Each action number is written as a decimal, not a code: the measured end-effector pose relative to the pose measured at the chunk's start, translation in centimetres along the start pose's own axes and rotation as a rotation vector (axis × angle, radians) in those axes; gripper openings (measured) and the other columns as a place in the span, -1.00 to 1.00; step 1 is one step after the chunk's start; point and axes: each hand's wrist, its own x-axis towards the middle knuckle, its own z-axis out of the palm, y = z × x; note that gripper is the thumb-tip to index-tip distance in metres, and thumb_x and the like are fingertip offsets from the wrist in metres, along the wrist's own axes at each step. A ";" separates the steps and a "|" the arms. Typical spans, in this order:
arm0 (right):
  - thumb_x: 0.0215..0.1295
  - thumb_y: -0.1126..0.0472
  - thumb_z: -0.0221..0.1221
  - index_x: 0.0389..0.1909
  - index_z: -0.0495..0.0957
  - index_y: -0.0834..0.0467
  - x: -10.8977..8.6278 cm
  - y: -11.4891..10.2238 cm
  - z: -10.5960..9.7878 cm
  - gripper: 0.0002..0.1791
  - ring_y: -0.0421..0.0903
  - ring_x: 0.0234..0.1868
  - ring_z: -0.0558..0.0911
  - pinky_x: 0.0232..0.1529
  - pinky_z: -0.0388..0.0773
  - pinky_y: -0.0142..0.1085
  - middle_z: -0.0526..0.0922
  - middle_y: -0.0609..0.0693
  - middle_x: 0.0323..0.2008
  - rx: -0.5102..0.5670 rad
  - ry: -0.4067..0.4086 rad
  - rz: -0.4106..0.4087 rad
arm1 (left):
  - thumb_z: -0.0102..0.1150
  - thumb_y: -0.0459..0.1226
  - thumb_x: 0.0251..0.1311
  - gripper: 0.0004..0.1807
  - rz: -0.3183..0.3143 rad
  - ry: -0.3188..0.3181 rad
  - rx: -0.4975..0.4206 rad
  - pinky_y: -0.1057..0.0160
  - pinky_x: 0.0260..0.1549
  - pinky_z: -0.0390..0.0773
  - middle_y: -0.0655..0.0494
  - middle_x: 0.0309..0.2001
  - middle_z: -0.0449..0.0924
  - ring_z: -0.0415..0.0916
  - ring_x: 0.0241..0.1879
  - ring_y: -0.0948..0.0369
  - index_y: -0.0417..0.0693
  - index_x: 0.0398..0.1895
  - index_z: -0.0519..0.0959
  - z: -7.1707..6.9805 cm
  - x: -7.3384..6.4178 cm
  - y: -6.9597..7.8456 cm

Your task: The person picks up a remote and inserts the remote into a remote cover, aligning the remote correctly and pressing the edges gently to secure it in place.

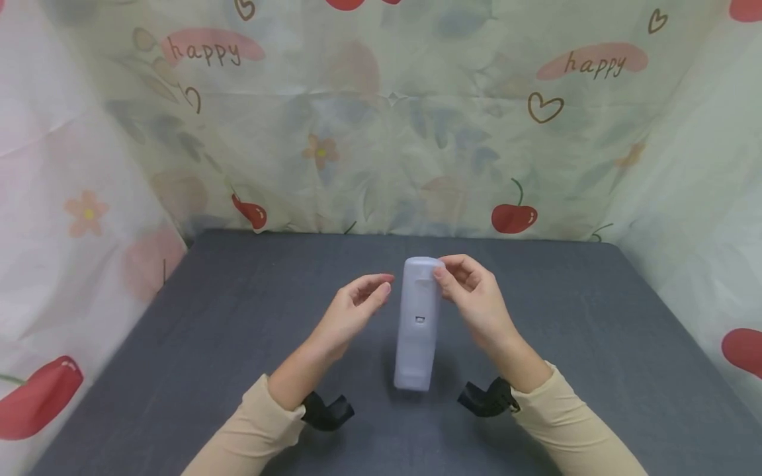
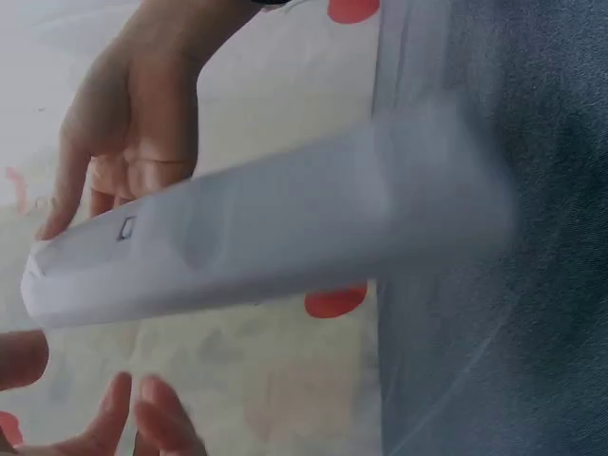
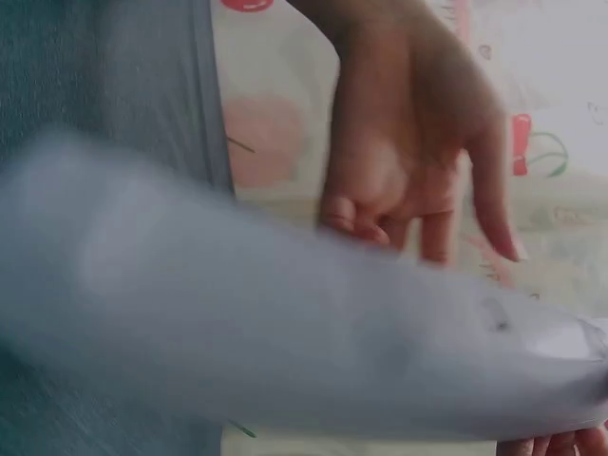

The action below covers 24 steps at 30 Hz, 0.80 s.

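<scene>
A long pale lavender plastic case (image 1: 417,344) with rounded ends and a small rectangular opening on its face stands nearly upright above the table. Its upper right edge is pinched between the thumb and fingers of my right hand (image 1: 479,297). My left hand (image 1: 351,309) is just left of the case, apart from it, its fingers and thumb loosely bent with nothing between them. In the left wrist view the case (image 2: 275,228) slants across, its lower end blurred. The right wrist view shows the case (image 3: 237,313) blurred in front of my left hand (image 3: 408,123).
A dark grey table (image 1: 268,284) lies under both hands. Behind it hangs a patterned curtain (image 1: 393,152) with cherries and flowers, and more of it runs along both sides. Black straps (image 1: 327,413) are on both wrists.
</scene>
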 end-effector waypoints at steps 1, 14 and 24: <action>0.31 0.18 0.12 -0.07 0.44 0.21 0.0 -0.1 -0.1 -0.75 -0.25 -0.28 0.53 -0.20 0.52 -0.38 0.56 -0.21 -0.32 -0.007 -0.001 -0.029 | -0.02 -0.17 0.35 -0.62 -0.030 -0.021 0.018 0.12 0.03 0.48 -0.10 0.06 0.52 0.50 0.00 0.07 -0.16 0.14 0.44 -0.1 0.0 -0.1; 0.15 0.44 0.20 -0.09 0.43 0.40 -0.7 0.6 -0.2 -0.70 -0.27 -0.10 0.56 -0.03 0.53 -0.44 0.55 -0.22 -0.13 -0.051 -0.249 -0.466 | -0.31 0.31 0.25 -0.10 -0.229 -0.346 -0.295 0.26 -0.13 0.62 0.18 -0.38 0.62 0.64 -0.32 0.30 -0.41 0.14 0.27 0.1 -0.1 -1.1; -0.09 0.48 0.35 -0.18 0.59 0.18 -0.8 1.6 -0.6 -0.62 -0.22 -0.01 0.49 0.02 0.42 -0.38 0.62 0.08 -0.15 -0.289 -0.415 -0.665 | -0.14 -0.20 0.37 -0.42 -0.152 -0.411 -0.388 0.39 -0.15 0.58 0.18 -0.20 0.57 0.59 -0.25 0.38 -0.54 0.25 0.16 -0.4 -0.2 -0.8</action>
